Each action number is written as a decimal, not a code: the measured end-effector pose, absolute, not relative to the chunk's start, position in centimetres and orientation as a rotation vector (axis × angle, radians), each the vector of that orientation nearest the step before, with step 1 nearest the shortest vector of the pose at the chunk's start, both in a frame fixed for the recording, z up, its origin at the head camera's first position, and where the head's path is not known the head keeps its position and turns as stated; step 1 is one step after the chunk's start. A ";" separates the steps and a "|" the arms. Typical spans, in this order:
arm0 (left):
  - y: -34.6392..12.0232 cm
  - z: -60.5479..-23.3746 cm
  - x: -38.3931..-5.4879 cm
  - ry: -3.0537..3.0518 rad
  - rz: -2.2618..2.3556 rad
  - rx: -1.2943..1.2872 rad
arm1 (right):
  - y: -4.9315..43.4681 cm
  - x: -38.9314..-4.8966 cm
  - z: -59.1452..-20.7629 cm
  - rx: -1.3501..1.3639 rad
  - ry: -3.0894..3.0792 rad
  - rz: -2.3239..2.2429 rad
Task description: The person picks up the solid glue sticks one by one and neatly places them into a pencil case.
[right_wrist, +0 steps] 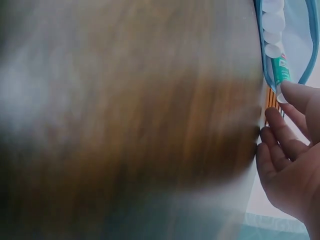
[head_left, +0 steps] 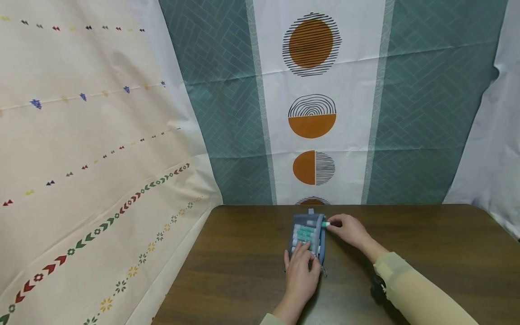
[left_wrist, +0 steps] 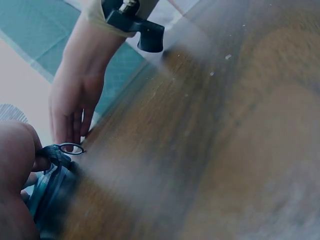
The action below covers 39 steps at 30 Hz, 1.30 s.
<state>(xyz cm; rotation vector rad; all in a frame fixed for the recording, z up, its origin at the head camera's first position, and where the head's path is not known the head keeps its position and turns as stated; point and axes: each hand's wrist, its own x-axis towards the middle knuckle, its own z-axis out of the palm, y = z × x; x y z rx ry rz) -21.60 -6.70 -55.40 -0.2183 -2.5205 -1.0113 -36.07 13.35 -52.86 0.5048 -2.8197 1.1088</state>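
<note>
A blue-grey zip pouch with a see-through front lies on the table, several green-and-white glue sticks inside it. My left hand holds the pouch's near end, fingers over its front; the left wrist view shows its thumb at the pouch edge, beside a small cord loop. With thumb and forefinger, my right hand pinches the white end of one glue stick at the pouch's open right side. Most of that stick lies inside the opening. White round ends of other sticks line up beside it in the right wrist view.
The pouch stands near the back of a dark brown wooden table. Behind it hangs a green-and-white patterned curtain; a cream embroidered cloth hangs at the left. A dark wrist camera sits under my right sleeve.
</note>
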 end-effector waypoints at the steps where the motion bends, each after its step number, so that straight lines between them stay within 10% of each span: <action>1: -6.7 -55.4 -21.6 -2.522 -1.011 -0.218 | 13.2 -36.1 -52.9 0.510 -2.819 1.099; 39: -6.7 -55.1 -21.6 -2.539 -1.023 -0.213 | 11.9 -36.2 -53.3 0.530 -2.800 1.028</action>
